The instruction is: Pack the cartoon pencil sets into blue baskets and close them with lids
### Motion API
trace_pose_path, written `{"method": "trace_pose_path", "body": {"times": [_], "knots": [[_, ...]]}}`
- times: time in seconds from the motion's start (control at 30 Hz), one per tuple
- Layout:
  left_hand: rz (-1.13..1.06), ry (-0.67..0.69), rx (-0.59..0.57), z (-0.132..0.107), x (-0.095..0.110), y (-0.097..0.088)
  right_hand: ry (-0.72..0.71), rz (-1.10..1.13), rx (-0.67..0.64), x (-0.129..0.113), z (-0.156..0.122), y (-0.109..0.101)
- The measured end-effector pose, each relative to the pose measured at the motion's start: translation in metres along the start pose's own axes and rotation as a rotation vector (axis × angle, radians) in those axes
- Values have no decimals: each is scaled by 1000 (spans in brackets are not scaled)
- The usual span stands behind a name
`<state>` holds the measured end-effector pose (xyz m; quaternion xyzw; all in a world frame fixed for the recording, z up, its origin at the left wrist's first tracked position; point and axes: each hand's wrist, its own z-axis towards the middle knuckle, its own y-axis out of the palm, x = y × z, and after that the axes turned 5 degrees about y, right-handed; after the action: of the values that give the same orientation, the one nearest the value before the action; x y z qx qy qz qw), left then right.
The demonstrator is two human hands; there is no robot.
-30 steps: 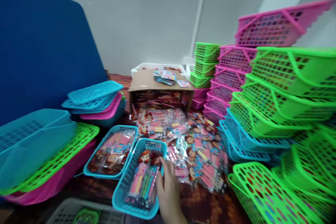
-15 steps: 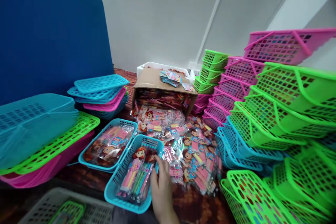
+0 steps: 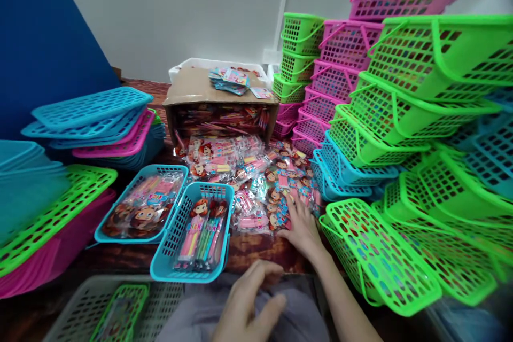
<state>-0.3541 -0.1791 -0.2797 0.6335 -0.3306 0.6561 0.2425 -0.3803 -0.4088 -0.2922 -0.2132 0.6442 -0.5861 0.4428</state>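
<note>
My right hand (image 3: pixel 301 227) reaches over the right side of a heap of clear packets (image 3: pixel 248 171) with printed dolls and coloured sticks. Its fingers are stretched out and apart, with the tips at the nearest packets. My left hand (image 3: pixel 252 299) hovers low in front of my lap, fingers loosely bent, thumb apart, nothing in it. A blue basket (image 3: pixel 160 267) left of my hands has packets of sticks (image 3: pixel 202 235) lying side by side inside. Against it stands another blue basket (image 3: pixel 105 230), holding more packets (image 3: pixel 148 206).
Behind the heap, an open carton (image 3: pixel 184 91) on its side bears a stack of cards (image 3: pixel 228 83). Tall stacks of filled green baskets (image 3: pixel 404 117) and pink baskets (image 3: pixel 340 72) line the right. Nested baskets (image 3: pixel 92 109) stand at left. A grey crate (image 3: pixel 164 304) sits low in front.
My right hand has left the blue basket and moved right to the packet heap. My left hand has come into view at the bottom. The view has shifted.
</note>
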Motion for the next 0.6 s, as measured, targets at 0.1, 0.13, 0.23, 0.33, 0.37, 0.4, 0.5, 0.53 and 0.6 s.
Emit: {"method": "trace_pose_path", "body": {"times": [0.1, 0.13, 0.23, 0.33, 0.37, 0.4, 0.5, 0.53, 0.6], "knots": [[-149, -90, -26, 7, -11, 4, -44, -63, 68, -2, 3, 0], [-227, -146, -16, 14, -14, 6, -46, -56, 91, -6, 1, -2], [-430, -287, 38, 39, -14, 14, 19, 25, 178, -22, -11, -8], [-581, -243, 99, 56, -2, 27, 113, 178, 253, -48, -29, -1], [-622, -218, 132, 60, 2, 31, 135, 247, 253, -57, -35, 4], [-656, -202, 170, 63, 6, 35, 145, 324, 235, -65, -41, 10], [-689, -194, 280, 68, 8, 36, 100, 572, 109, -77, -53, 19], [-673, -190, 303, 69, 7, 33, 66, 653, 37, -76, -56, 18], [-608, -168, 311, 71, 4, 24, 28, 809, -113, -65, -60, 10]]}}
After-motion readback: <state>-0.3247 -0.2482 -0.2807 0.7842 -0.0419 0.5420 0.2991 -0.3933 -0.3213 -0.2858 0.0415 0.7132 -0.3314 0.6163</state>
